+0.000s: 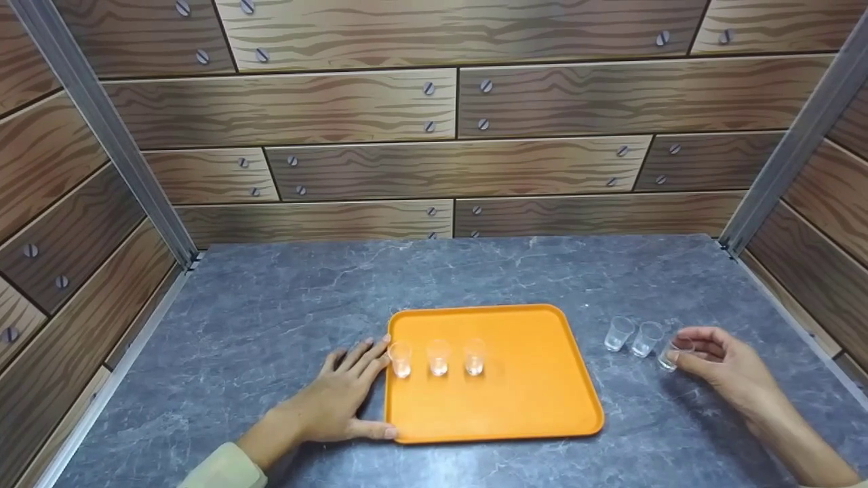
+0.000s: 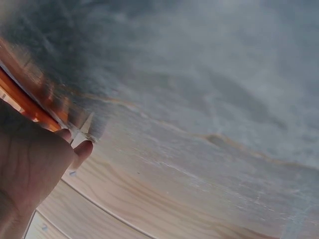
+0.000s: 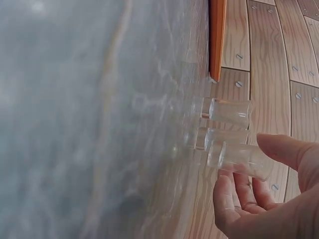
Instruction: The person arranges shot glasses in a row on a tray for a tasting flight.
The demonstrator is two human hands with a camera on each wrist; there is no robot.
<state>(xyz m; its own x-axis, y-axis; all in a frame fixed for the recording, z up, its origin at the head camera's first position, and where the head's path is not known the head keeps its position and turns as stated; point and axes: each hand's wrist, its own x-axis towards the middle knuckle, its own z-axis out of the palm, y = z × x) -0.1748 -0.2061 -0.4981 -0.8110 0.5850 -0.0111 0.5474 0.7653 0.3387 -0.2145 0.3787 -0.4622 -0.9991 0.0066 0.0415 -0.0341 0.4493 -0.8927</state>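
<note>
An orange tray [image 1: 542, 403] lies on the table, bearing three clear shot glasses in a row: a left one [image 1: 401, 362], a middle one [image 1: 439, 359] and a right one [image 1: 474, 359]. My left hand [image 1: 336, 404] rests along the tray's left edge, fingers spread and thumb at the near corner. To the tray's right, my right hand [image 1: 736, 373] pinches a clear shot glass [image 3: 244, 159] between thumb and fingers. That glass leans slightly in the right wrist view, close to the tabletop; whether it touches, I cannot tell. Two more shot glasses, one [image 1: 618, 335] and another [image 1: 647, 340], stand upright beside it.
The grey marbled table [image 1: 298, 285] reaches back to a wood-patterned wall [image 1: 380, 169]. Metal posts, left [image 1: 122, 149] and right [image 1: 780, 156], stand at the back corners, with wood-patterned side panels beyond them.
</note>
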